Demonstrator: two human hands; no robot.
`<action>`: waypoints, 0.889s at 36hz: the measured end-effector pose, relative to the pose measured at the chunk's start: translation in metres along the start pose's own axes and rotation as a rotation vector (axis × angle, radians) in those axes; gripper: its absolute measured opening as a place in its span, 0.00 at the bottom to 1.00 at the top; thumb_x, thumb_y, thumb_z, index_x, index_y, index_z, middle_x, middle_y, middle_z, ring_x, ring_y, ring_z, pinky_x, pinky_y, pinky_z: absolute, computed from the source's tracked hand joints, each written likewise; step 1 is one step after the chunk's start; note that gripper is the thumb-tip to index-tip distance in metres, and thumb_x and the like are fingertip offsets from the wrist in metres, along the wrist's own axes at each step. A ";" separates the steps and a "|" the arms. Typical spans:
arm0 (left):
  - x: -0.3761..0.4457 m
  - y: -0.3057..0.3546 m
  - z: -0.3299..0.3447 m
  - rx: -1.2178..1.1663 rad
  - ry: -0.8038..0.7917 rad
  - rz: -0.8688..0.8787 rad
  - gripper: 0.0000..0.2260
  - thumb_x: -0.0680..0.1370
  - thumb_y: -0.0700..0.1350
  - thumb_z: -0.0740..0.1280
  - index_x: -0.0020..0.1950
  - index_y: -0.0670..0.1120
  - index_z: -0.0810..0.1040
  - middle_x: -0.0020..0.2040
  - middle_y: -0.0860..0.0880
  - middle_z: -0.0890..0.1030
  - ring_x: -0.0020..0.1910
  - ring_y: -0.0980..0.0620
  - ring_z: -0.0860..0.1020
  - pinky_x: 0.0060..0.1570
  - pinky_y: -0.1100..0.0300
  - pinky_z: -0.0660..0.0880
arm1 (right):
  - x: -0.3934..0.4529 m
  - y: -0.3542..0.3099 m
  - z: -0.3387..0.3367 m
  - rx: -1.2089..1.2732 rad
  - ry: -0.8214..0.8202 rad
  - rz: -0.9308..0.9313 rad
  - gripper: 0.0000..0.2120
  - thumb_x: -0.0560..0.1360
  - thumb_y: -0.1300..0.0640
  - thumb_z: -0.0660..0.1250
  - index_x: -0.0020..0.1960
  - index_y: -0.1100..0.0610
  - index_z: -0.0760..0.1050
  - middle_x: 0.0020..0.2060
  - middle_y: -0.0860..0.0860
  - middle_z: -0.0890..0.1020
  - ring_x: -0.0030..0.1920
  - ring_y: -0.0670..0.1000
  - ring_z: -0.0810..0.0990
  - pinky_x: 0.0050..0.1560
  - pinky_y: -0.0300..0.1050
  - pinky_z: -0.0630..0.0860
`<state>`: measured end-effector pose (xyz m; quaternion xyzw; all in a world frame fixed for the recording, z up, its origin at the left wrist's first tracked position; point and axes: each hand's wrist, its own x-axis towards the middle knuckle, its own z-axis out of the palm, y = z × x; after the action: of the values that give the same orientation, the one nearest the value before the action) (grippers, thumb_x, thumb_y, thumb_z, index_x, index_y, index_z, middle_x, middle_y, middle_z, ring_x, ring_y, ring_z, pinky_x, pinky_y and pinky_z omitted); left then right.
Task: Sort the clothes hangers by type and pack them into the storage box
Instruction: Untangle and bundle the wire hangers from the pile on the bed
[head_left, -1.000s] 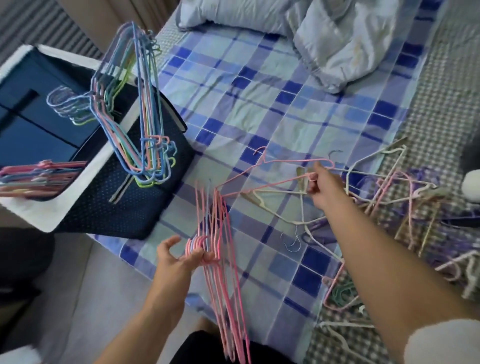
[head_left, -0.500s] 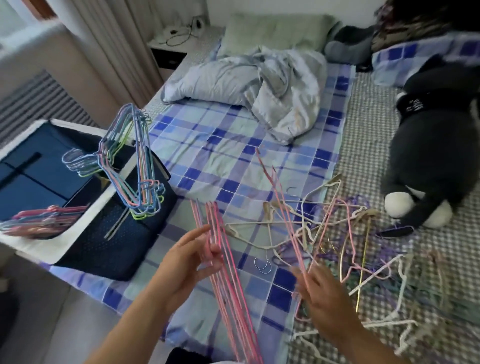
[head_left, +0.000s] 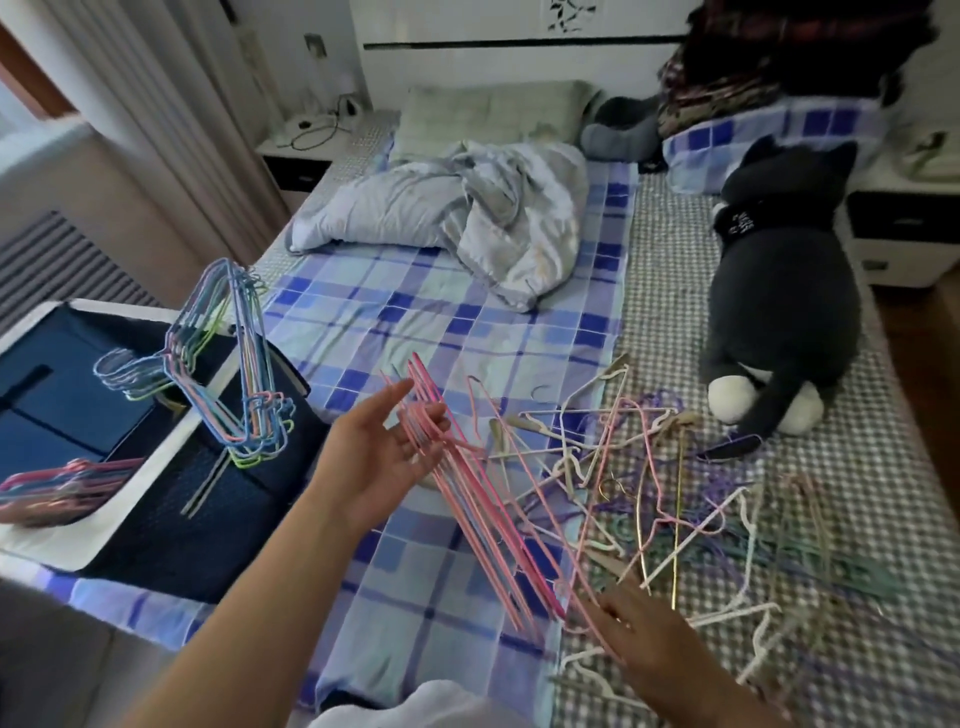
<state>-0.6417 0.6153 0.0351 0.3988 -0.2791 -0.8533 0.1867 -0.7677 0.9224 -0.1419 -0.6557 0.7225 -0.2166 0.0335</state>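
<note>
Pink hangers (head_left: 483, 512) slant from left hand (head_left: 384, 449) down to right hand (head_left: 647, 642).

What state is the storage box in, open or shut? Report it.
Open. The storage box shows its dark inside, and a bunch of coloured hangers stands in it, rising above its white rim.

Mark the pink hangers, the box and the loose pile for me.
pink hangers (head_left: 493, 530), head view, mid-rods of the bundle.
box (head_left: 67, 545), head view, white near rim.
pile (head_left: 649, 467), head view, middle of the tangle.
</note>
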 end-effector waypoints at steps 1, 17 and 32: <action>0.001 0.000 0.001 0.015 0.002 -0.004 0.20 0.78 0.45 0.69 0.70 0.46 0.77 0.51 0.38 0.83 0.50 0.41 0.81 0.65 0.47 0.73 | -0.002 0.000 -0.004 0.038 -0.105 0.047 0.25 0.85 0.45 0.49 0.61 0.56 0.81 0.45 0.50 0.79 0.43 0.47 0.76 0.38 0.41 0.73; 0.001 -0.075 -0.045 0.382 0.197 0.108 0.17 0.79 0.32 0.66 0.67 0.40 0.78 0.56 0.36 0.84 0.50 0.44 0.85 0.57 0.48 0.80 | -0.030 0.076 0.057 0.624 -0.194 1.317 0.28 0.80 0.66 0.62 0.78 0.54 0.62 0.70 0.56 0.69 0.48 0.55 0.80 0.38 0.47 0.76; -0.028 -0.077 -0.095 0.358 0.269 0.001 0.19 0.79 0.43 0.63 0.69 0.40 0.77 0.67 0.31 0.76 0.66 0.33 0.77 0.71 0.42 0.68 | 0.009 0.187 0.039 0.974 0.213 1.802 0.13 0.82 0.62 0.62 0.66 0.61 0.74 0.55 0.56 0.74 0.49 0.56 0.76 0.58 0.63 0.80</action>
<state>-0.5575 0.6596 -0.0469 0.5354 -0.3989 -0.7294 0.1491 -0.9304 0.9114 -0.2416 0.2371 0.7791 -0.4374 0.3814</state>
